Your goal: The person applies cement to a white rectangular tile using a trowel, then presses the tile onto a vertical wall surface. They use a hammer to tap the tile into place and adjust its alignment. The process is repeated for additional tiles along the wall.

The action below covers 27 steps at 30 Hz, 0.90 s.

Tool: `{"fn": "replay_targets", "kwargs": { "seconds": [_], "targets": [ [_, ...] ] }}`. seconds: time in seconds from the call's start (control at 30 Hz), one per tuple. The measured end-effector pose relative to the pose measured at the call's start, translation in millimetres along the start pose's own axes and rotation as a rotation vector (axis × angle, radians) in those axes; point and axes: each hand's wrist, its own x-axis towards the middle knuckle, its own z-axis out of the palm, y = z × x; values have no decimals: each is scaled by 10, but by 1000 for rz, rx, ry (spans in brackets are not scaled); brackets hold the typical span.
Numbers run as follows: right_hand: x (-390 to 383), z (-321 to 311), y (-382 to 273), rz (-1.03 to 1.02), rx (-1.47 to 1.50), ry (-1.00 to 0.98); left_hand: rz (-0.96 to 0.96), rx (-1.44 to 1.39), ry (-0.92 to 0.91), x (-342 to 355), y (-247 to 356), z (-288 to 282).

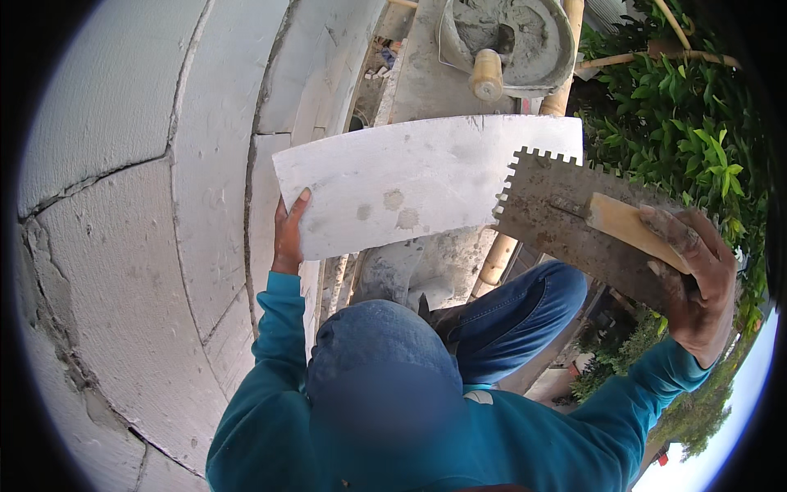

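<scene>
My left hand (pixel 288 234) grips the left end of a long white block (pixel 393 184) with grey smudges on its face, held crosswise in front of me. My right hand (pixel 695 275) holds a notched metal trowel (pixel 545 213) by its wooden handle (pixel 635 230), its toothed edge upward. The trowel, coated in grey residue, overlaps the block's right end in the view; whether they touch I cannot tell. Beyond the block, a bucket (pixel 561 45) holds grey mortar and a tool with a pale cylindrical handle (pixel 485 75).
A wall of pale blocks (pixel 115 246) with cracked grey joints fills the left. I am on a narrow, dusty platform (pixel 418 107) with bamboo poles (pixel 496 262). Leafy branches (pixel 656 107) crowd the right, with sky (pixel 738 418) showing low at the right.
</scene>
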Motion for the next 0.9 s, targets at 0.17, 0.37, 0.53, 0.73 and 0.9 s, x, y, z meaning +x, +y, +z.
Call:
{"fn": "replay_targets", "kwargs": {
  "seconds": [0.17,0.37,0.53,0.73,0.9],
  "targets": [
    [307,106,193,-58,-157,213,-12,15,29,34,-44,-22],
    [550,122,908,250,67,672,5,13,-20,39,-72,-53],
    [1912,548,1465,282,154,956,72,77,49,28,-37,-10],
    [3176,922,1799,328,171,1034,161,207,121,23,-92,-36],
    [3912,1046,2322,308,-47,822,201,287,163,41,-135,-64]
  ]
}}
